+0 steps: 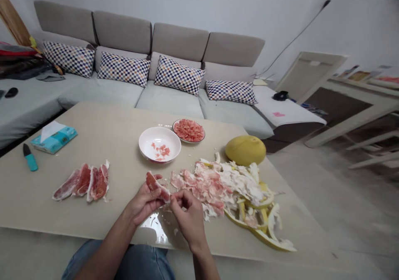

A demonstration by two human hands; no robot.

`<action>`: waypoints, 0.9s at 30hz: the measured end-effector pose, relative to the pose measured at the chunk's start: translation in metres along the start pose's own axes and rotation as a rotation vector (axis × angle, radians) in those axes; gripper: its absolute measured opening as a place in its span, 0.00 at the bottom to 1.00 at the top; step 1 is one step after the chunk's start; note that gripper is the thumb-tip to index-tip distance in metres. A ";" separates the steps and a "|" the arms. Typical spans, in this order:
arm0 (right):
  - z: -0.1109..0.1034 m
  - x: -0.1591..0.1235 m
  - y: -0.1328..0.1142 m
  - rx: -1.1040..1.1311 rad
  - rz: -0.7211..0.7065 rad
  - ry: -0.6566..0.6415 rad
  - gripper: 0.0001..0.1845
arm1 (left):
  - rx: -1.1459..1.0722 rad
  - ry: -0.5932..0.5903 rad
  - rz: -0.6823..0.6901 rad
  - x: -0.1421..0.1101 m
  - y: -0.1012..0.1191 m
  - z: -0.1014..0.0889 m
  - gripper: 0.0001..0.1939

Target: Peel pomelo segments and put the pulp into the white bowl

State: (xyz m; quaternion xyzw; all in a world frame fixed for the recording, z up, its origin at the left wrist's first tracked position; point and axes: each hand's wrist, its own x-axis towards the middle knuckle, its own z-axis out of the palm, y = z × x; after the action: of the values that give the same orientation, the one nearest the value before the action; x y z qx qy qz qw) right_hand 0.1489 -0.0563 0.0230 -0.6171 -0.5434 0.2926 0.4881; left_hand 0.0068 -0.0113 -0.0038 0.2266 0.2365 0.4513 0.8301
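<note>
My left hand holds a red pomelo segment between thumb and fingers, above the table in front of me. At the segment's right end, the closed fingers of my right hand pinch its pale membrane. Just beyond my hands stands a white bowl with a few bits of red pulp in it. Several more pomelo segments lie side by side on the left. To the right of my hands spreads a pile of peeled membrane and pith.
Behind the bowl is a plate of red pulp. A whole pomelo sits at the right, with yellow rind pieces nearer me. A tissue pack and a small turquoise-handled knife lie at the left. A sofa lines the table's far side.
</note>
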 end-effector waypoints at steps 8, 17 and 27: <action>-0.003 0.000 -0.003 0.136 -0.049 -0.103 0.10 | -0.052 0.024 0.038 0.001 0.006 -0.005 0.27; 0.001 0.003 -0.002 0.110 -0.108 -0.012 0.09 | 0.254 0.281 0.047 0.003 0.001 0.001 0.38; 0.003 0.002 -0.001 0.269 0.081 -0.038 0.16 | 0.590 0.014 0.212 0.001 -0.002 0.006 0.20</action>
State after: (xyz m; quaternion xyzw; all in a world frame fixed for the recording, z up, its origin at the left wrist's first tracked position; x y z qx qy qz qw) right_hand 0.1462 -0.0538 0.0229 -0.5619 -0.4830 0.3941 0.5437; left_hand 0.0119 -0.0125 -0.0003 0.4779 0.3377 0.4489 0.6753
